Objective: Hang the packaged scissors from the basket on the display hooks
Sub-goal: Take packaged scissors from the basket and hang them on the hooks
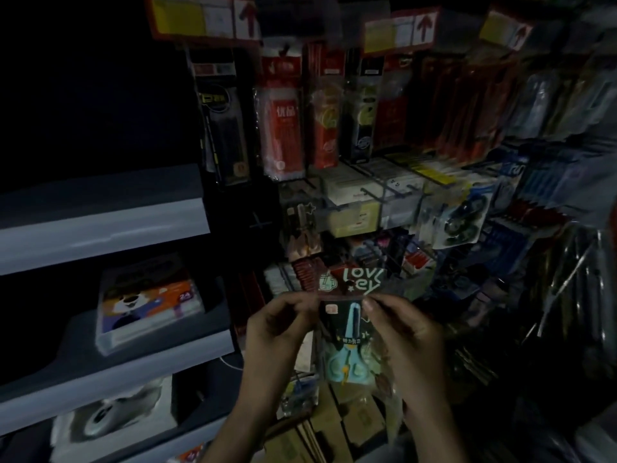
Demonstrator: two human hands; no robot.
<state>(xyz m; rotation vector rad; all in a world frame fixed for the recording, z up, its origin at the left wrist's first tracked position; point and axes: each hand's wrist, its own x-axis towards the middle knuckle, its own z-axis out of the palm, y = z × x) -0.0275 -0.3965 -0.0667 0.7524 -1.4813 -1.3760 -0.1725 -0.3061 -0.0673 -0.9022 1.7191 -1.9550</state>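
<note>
A packaged pair of light blue scissors point(349, 332) hangs upright in front of me, its dark header card with pale lettering and a hang hole at the top. My left hand point(278, 324) pinches the package's upper left edge just below the header. My right hand point(405, 332) pinches its upper right edge. Wire display hooks point(384, 259) stick out of the rack right behind the header, among other hanging packs. No basket shows in this dim view.
Hanging stationery packs point(283, 121) fill the rack above and to the right. Grey shelves point(100, 222) on the left hold a boxed crayon set point(150, 305). Cardboard boxes point(350, 419) lie below my hands. Red arrow price tags point(400, 31) run along the top.
</note>
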